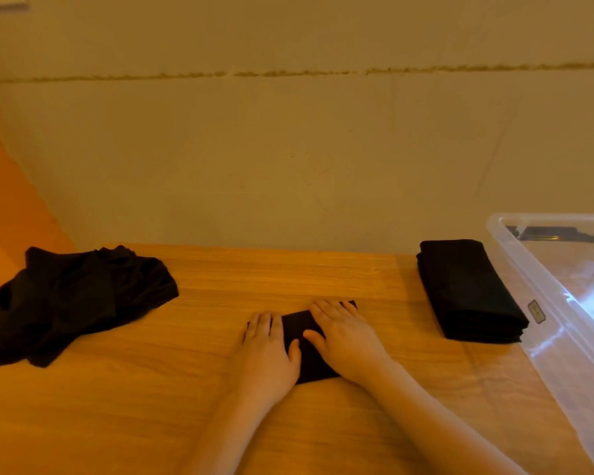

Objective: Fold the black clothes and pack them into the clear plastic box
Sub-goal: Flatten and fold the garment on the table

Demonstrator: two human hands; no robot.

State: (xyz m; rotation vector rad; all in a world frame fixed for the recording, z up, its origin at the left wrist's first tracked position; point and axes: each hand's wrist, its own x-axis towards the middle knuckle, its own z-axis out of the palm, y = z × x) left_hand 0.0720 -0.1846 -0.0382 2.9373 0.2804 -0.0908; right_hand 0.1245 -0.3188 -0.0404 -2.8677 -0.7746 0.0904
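Both hands lie flat, fingers straight, on a small folded black cloth [304, 341] at the table's [186, 389] near middle: left hand [266, 354] on its left part, right hand [343, 337] on its right. A folded stack [467, 289] sits right, touching the clear box [542, 303]. An unfolded pile [72, 299] lies far left.

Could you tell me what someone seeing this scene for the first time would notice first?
Both hands, left hand and right hand, press flat on a small folded black cloth at the middle of the wooden table. A crumpled black pile lies far left; a neat folded stack sits beside the clear plastic box at right.
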